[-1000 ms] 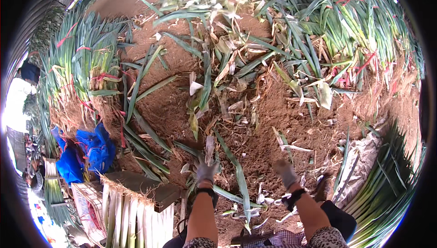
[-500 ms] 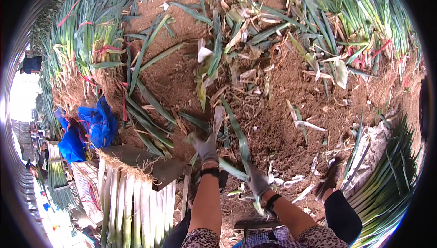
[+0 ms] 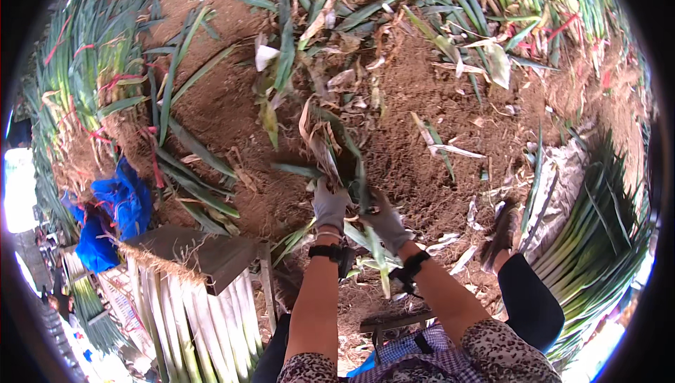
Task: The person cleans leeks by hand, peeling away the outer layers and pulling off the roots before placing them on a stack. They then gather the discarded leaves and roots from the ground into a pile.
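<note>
In front of me, my left hand (image 3: 330,207) wears a grey glove and is closed on a withered leek leaf (image 3: 322,152), brown and pale, that points away from me. My right hand (image 3: 387,223), also gloved, is just to its right, with its fingers closed at the lower end of a green leek leaf (image 3: 361,176). The two leaves come close together at their far ends; whether they belong to one plant I cannot tell. Below the hands, a loose pale-green leaf (image 3: 378,260) hangs by my right wrist.
Trimmed leeks (image 3: 204,320) stand at lower left beside a dark board (image 3: 204,251). A blue cloth bag (image 3: 126,200) lies behind them. Tied leek bundles (image 3: 91,84) are at far left and far right. Leaf scraps litter the soil. A leek pile (image 3: 598,242) rests near my right leg.
My view has shifted, so the scene sits further left and higher. My left hand has moved down beside the right; the withered leaf now shows clearly above it. My right hand has risen a little.
</note>
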Demonstrator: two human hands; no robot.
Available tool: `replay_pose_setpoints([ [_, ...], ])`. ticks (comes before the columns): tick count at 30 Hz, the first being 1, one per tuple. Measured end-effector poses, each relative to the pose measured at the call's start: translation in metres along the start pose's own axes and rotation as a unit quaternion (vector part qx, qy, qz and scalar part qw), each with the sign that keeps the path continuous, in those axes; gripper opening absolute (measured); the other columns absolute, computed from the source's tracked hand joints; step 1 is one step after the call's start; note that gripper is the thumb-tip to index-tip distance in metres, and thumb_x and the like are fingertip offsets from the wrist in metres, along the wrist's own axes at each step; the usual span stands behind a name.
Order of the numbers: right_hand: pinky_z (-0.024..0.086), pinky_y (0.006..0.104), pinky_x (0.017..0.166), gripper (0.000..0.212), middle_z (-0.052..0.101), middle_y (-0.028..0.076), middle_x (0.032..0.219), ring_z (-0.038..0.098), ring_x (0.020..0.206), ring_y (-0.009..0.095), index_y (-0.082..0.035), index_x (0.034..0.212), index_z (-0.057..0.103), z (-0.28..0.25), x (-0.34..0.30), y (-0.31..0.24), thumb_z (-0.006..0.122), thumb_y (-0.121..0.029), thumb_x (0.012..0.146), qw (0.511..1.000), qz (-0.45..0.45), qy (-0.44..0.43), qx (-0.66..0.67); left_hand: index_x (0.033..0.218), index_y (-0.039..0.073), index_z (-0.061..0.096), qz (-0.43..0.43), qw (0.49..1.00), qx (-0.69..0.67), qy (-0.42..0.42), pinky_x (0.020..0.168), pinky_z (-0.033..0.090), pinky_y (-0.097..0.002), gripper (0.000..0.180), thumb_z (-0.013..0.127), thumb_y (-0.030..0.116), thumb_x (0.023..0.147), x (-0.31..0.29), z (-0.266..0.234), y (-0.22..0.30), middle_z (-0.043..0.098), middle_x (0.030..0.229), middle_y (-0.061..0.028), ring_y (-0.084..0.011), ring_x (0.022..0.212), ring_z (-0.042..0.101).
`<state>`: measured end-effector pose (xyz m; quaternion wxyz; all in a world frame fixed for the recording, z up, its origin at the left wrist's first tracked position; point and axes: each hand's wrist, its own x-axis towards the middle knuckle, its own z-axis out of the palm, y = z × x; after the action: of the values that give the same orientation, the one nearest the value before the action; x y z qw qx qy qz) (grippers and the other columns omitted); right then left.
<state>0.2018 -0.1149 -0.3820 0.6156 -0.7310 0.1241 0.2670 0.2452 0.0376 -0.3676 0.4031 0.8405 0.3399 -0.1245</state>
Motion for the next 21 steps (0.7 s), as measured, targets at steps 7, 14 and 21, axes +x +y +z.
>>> replay_pose_setpoints([
  [7,0.046,0.0276,0.058,0.027,0.062,0.001,0.08,0.054,0.067,0.01,-0.006,0.102,0.062,0.009,-0.022,-0.003,0.067,-0.021,0.08,0.982,0.132,-0.117,0.071,0.104,-0.002,0.056,0.01,0.955,0.056,-0.292,0.079,0.048,-0.0377,0.031,0.054,0.017,0.079,-0.046,0.001,-0.007,0.063,0.095,-0.0227,-0.0342,0.086,0.062],
  [14,0.053,0.026,0.061,0.019,0.064,0.008,0.085,0.062,0.073,0.015,-0.004,0.095,0.059,-0.119,0.063,-0.199,0.054,-0.022,0.09,0.921,-0.297,0.029,-0.251,0.107,0.0,0.051,0.249,0.949,-0.176,-0.075,0.077,0.05,-0.0405,0.034,0.053,0.029,0.088,-0.014,-0.104,0.226,0.06,0.091,-0.0144,-0.0223,0.079,0.059],
  [21,0.052,0.0239,0.066,0.026,0.051,0.0,0.07,0.051,0.061,0.011,-0.003,0.108,0.051,-0.269,0.027,-0.141,0.056,-0.02,0.089,0.979,-0.007,0.183,0.09,0.107,0.006,0.058,0.234,0.853,-0.464,0.038,0.09,0.045,-0.038,0.029,0.062,0.018,0.081,-0.044,-0.135,0.264,0.056,0.105,-0.0071,-0.0221,0.101,0.053],
])
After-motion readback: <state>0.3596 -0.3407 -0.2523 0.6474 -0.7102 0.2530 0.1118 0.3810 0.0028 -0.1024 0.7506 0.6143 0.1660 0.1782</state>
